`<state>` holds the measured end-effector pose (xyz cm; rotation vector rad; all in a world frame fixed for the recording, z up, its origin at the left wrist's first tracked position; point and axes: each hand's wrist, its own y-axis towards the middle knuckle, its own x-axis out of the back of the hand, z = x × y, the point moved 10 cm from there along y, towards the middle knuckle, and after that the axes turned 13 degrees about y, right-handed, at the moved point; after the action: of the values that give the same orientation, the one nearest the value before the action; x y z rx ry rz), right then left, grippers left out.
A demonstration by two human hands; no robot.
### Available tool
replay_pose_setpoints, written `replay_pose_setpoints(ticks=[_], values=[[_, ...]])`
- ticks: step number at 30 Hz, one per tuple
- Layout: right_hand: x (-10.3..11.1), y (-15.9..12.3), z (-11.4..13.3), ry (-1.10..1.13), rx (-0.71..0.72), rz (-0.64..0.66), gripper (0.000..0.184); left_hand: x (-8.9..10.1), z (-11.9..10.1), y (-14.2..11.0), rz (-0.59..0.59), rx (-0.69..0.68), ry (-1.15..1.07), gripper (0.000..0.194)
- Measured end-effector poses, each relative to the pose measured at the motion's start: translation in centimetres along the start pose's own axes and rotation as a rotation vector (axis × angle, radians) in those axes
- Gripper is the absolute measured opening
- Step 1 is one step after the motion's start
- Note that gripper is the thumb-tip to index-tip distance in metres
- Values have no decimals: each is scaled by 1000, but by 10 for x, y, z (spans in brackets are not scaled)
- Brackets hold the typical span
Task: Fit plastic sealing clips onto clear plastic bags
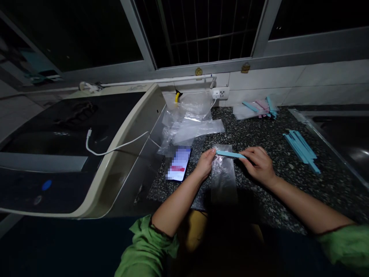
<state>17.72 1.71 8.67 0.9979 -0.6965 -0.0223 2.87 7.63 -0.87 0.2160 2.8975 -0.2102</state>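
Observation:
A slim light-blue stick (230,154) spans level between my two hands, over a clear plastic bag (224,184) that lies on the speckled counter. My left hand (206,163) is closed on the stick's left end, close by the bag's top corner; whether it also pinches the bag I cannot tell. At the stick's right end, the thumb and fingers of my right hand (259,164) close around it. Several matching light-blue sticks (301,148) lie in a loose pile to the right. Left of my left hand rests a phone (179,163) with its screen lit.
A washing machine (121,115) stands at the left, with a white cable (118,149) across it. Behind the phone lie clear plastic bags (193,129). A bag with blue and pink sticks (256,108) sits by the tiled wall. A sink (346,134) borders the right side.

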Motion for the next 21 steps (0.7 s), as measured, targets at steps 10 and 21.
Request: replay_pose_setpoints(ticks=[10,21], values=[[0,1,0,13,7,-8,10,1,3,1,4,8,-1,49],[1,1,-3,87,-42,-25,13,4,7,4,-35,40,11,44]])
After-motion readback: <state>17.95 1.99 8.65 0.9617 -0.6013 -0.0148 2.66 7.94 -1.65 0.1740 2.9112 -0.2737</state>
